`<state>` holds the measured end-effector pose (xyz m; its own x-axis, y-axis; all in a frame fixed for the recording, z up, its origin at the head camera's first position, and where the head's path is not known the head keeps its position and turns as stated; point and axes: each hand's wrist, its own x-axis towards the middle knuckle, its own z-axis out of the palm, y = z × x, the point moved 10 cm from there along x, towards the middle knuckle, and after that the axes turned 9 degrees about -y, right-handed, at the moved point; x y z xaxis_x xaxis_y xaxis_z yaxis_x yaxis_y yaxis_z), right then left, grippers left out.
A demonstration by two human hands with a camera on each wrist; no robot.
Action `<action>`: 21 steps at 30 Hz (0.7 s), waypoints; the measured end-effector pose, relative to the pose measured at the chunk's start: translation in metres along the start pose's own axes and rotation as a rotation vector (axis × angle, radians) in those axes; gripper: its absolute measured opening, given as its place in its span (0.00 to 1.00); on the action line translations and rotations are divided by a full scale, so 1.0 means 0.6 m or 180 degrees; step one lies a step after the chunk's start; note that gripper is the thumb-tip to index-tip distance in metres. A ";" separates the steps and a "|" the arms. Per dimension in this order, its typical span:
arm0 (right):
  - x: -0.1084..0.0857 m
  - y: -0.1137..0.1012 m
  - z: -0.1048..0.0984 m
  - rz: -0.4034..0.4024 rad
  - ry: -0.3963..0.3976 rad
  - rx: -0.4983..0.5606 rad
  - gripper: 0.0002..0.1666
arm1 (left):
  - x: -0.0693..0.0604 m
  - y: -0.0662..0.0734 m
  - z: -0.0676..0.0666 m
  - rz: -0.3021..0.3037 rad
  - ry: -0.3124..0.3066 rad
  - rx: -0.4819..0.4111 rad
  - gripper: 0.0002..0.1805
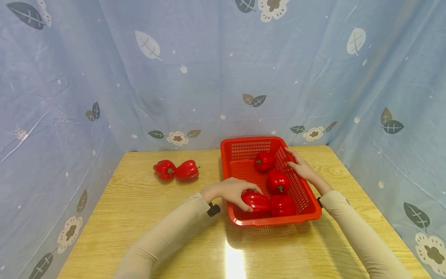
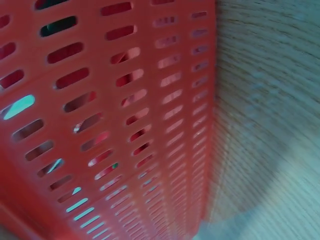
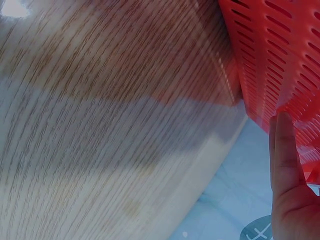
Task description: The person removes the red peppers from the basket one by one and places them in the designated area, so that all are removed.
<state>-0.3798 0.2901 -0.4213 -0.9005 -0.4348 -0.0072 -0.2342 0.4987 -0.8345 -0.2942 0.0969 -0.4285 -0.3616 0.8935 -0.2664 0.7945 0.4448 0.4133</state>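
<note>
A red slotted basket [image 1: 273,222] on the table holds several red peppers. Inside its front left part, my left hand [image 1: 231,191] curls its fingers and thumb round a red pepper [image 1: 257,203], beside another pepper [image 1: 283,205]. Two more, one at the back [image 1: 265,161] and one in the middle [image 1: 278,181], lie along the basket's right side. My right hand [image 1: 300,166] rests on the right rim; in the right wrist view its fingers [image 3: 286,145] lie straight against the outer wall. The left wrist view shows the basket's slotted wall [image 2: 115,100], with the left hand hidden.
Two red peppers, one at the left [image 1: 165,170] and one touching it [image 1: 187,171], lie on the wooden table [image 1: 139,217] left of the basket. A blue patterned curtain [image 1: 195,89] closes off the back and both sides.
</note>
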 end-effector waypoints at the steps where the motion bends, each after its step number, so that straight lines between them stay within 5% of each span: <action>1: -0.001 -0.004 0.000 -0.0003 -0.0003 0.0043 0.34 | 0.001 0.000 0.000 0.0013 -0.0011 -0.0037 0.32; 11: 0.005 0.018 -0.001 -0.0011 0.0030 -0.0056 0.34 | 0.004 0.002 0.000 0.0084 -0.0125 -0.0351 0.31; 21: -0.009 -0.027 0.004 0.0008 -0.0010 0.0008 0.33 | -0.003 0.013 -0.014 0.0162 -0.0124 -0.0331 0.32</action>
<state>-0.3702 0.2823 -0.4091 -0.8998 -0.4361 -0.0110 -0.2311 0.4979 -0.8359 -0.2916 0.0993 -0.4173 -0.3014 0.9128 -0.2755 0.7558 0.4049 0.5146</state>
